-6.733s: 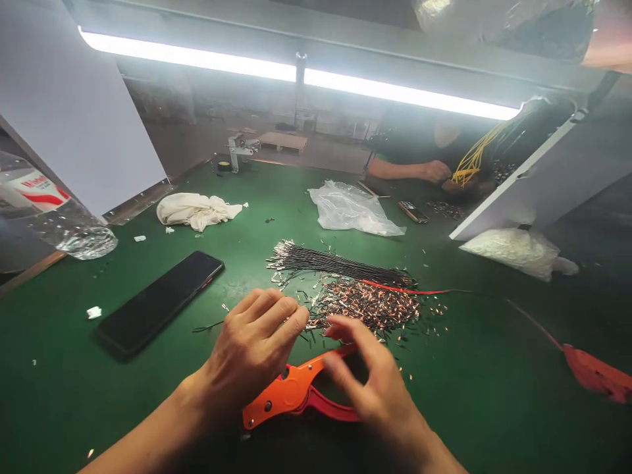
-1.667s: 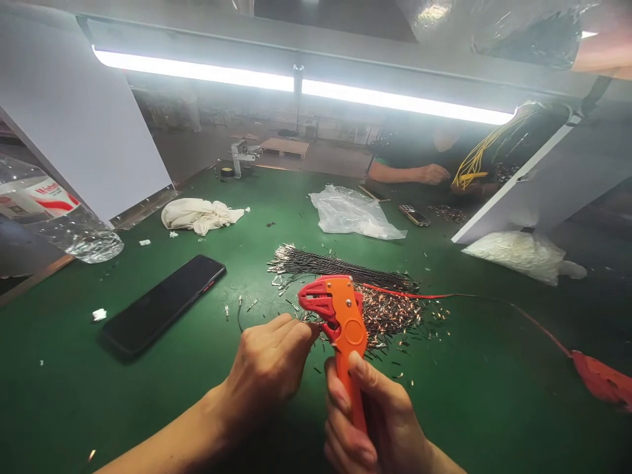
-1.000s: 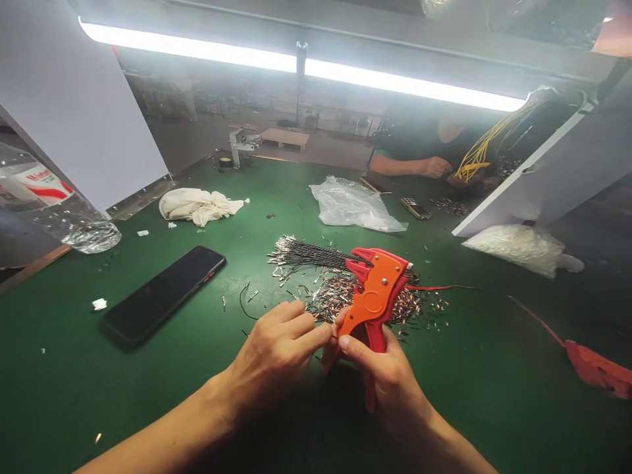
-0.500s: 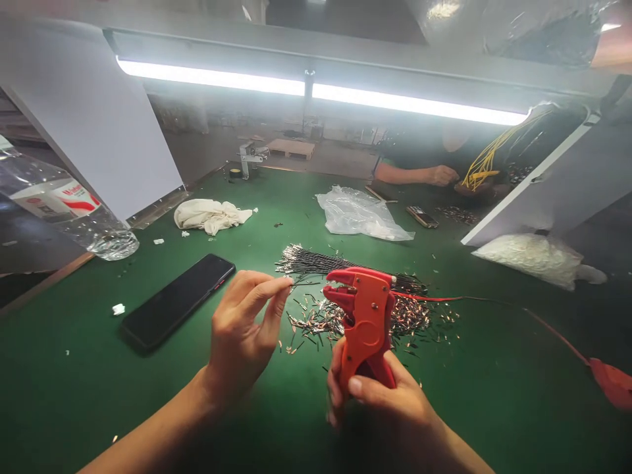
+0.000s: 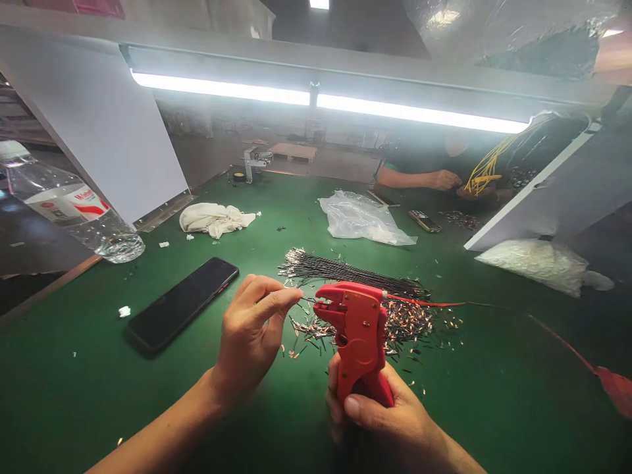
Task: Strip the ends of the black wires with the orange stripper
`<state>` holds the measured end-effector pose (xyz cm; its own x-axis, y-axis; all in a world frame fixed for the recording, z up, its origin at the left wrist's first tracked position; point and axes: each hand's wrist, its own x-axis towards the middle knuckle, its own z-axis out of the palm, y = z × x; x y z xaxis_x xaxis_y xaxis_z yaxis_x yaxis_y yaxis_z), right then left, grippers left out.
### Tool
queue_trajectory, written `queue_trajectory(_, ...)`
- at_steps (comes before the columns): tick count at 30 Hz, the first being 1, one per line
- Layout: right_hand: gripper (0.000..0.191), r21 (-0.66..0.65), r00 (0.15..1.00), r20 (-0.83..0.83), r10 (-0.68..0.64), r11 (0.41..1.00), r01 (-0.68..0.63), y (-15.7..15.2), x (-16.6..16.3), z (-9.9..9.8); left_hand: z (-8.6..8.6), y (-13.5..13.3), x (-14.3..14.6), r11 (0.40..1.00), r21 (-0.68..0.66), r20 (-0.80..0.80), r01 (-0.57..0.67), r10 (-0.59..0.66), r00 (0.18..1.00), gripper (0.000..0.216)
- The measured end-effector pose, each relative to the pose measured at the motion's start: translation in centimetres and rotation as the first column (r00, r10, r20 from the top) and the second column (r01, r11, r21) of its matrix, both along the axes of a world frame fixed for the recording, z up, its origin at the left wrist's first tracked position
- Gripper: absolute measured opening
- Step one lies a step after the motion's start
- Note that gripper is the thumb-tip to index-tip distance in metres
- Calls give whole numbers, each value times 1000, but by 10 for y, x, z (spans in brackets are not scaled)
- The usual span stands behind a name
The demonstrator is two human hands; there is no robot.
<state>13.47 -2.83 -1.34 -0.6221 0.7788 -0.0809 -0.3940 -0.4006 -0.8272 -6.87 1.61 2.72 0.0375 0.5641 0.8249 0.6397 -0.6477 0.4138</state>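
Between thumb and forefinger, my left hand [image 5: 257, 322] pinches a thin black wire [image 5: 310, 300]. The wire's end reaches the jaws of a red and orange wire stripper [image 5: 363, 336]; whether it is gripped there I cannot tell. My right hand [image 5: 390, 415] is wrapped round the stripper's handles, holding it upright with the jaws toward my left hand. Behind the tool lies a bundle of black wires [image 5: 345, 268] with metal terminals at the left end. A pile of cut insulation and copper scraps [image 5: 409, 322] spreads beneath and behind the stripper, partly hidden by it.
A black phone [image 5: 182, 304] lies left of my left hand. Farther back are a white cloth [image 5: 214, 218], a clear plastic bag [image 5: 363, 217] and a water bottle [image 5: 74, 204]. Across the green table [image 5: 276, 421], another person's hand [image 5: 444, 180] is near yellow wires [image 5: 486, 171].
The wire stripper has moved left and my left hand slightly right, so the wire's end is now at the jaws. The whole view has shifted slightly.
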Motion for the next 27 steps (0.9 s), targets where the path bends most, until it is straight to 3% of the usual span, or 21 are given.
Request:
queue_trajectory(6,36,-25,1000,-7,5,1000,-5,1,-1,4,0,2,-1,1000,-21,15,-12,13,1000,14)
queue_trajectory(16,37,10,1000,0,5,1000,-5,-2,2,-4,-1,2,-1,996,-33,-17,81,-82,997,17)
queue_trajectory(27,41,70,979,199,43,996,-57,-1,-2,5,-1,2,-1,996,-27,-84,84,-86,993,16)
